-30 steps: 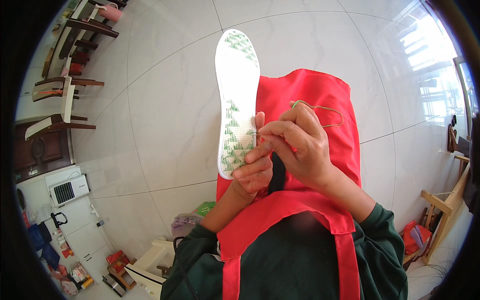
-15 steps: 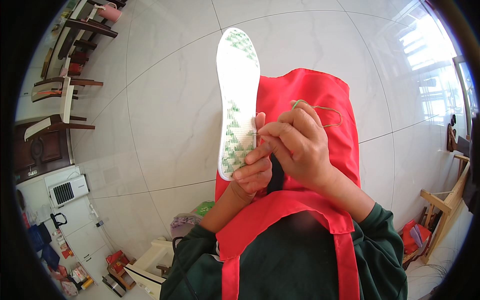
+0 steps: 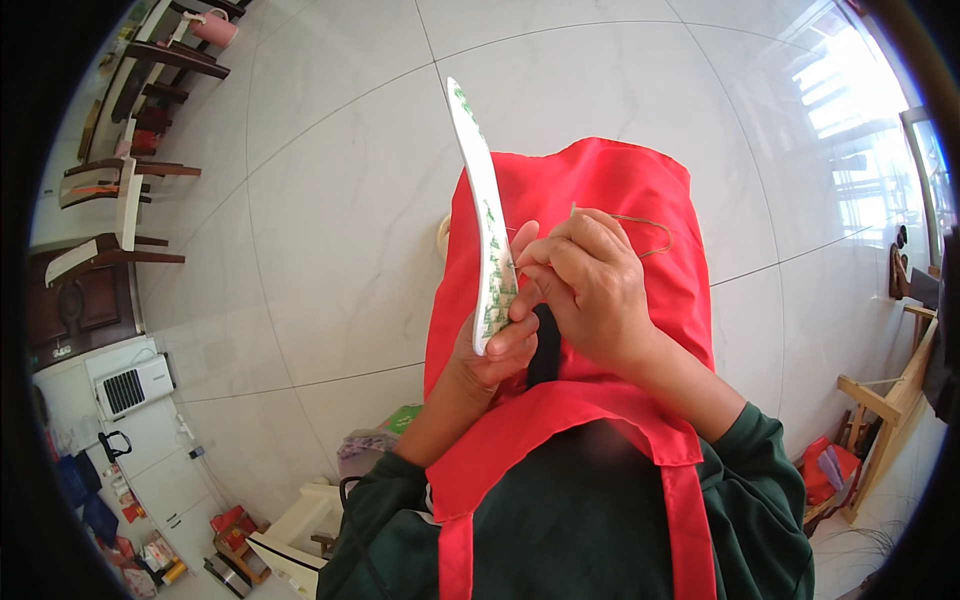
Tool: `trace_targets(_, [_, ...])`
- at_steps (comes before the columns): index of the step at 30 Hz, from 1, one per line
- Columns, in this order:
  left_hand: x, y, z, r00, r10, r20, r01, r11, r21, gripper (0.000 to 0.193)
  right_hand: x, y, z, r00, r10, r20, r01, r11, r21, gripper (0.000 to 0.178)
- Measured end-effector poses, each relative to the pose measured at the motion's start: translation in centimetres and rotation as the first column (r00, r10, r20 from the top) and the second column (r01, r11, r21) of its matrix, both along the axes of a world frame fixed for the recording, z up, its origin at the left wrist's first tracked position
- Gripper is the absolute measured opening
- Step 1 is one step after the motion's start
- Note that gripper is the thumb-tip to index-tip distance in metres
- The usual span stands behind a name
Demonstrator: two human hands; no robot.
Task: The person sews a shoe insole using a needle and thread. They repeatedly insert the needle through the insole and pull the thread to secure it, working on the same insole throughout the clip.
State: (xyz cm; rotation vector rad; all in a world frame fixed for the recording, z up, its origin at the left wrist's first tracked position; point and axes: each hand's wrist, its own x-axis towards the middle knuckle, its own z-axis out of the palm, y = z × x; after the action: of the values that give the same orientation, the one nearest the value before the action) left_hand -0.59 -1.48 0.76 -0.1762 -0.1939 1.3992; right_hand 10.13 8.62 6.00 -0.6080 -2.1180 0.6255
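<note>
Pale tiled floor (image 3: 340,250) surrounds the red apron (image 3: 620,180), chairs (image 3: 130,205) at left; near the apron's left edge the insole (image 3: 489,240) stands almost edge-on, long axis pointing away, far tip leaning left; left hand (image 3: 492,362) clamps its near end, right hand's (image 3: 595,280) thumb and forefinger pinch a needle (image 3: 513,265)

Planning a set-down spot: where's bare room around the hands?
Free: floor between the chairs at left and the red apron; also between the apron and the wooden frame at right. Crowded: over the apron, where left hand, right hand, insole and thread bunch together.
</note>
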Motion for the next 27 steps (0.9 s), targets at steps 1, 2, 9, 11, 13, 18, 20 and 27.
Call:
trace_targets(1, [-0.1,0.1,0.0,1.0,-0.008,-0.014,0.008,1.0,-0.003,0.067,0.1,-0.1,-0.2,1.0,0.005,0.0,-0.005,0.999,-0.039,0.009])
trace_targets(2, [-0.1,0.2,0.0,0.999,-0.016,-0.027,0.016,1.0,-0.005,0.069,0.3,-0.2,-0.4,1.0,0.01,0.0,-0.01,0.997,-0.079,0.009])
trace_targets(9, [0.0,0.1,-0.4,0.972,0.072,0.223,-0.063,0.997,-0.046,0.032,0.3,-0.1,-0.3,0.998,-0.034,0.053,0.033,0.999,0.024,0.01])
trace_targets(11, [0.2,0.3,0.3,0.957,0.056,0.285,-0.049,0.998,-0.032,0.023,0.3,-0.1,0.1,0.999,-0.022,0.049,0.02,0.999,0.039,0.009])
trace_targets(13, [0.4,0.4,0.5,0.943,0.042,0.33,-0.042,0.999,-0.007,0.02,0.3,-0.2,0.1,0.999,-0.02,0.039,0.017,0.998,0.067,0.009])
trace_targets(18, [0.4,0.6,0.4,0.927,0.012,0.376,-0.033,0.998,0.05,0.021,0.2,-0.3,0.4,0.999,-0.037,0.009,0.035,0.993,0.112,0.009])
trace_targets(20, [0.5,0.7,0.5,0.929,0.021,0.37,-0.042,0.998,0.048,0.021,0.2,-0.3,0.5,0.999,-0.011,0.032,0.009,0.997,0.079,0.009])
trace_targets(27, [0.3,0.5,0.3,0.921,0.028,0.388,-0.043,0.999,0.03,0.02,0.7,-0.8,1.4,0.993,0.087,0.074,-0.039,0.869,-0.493,0.009])
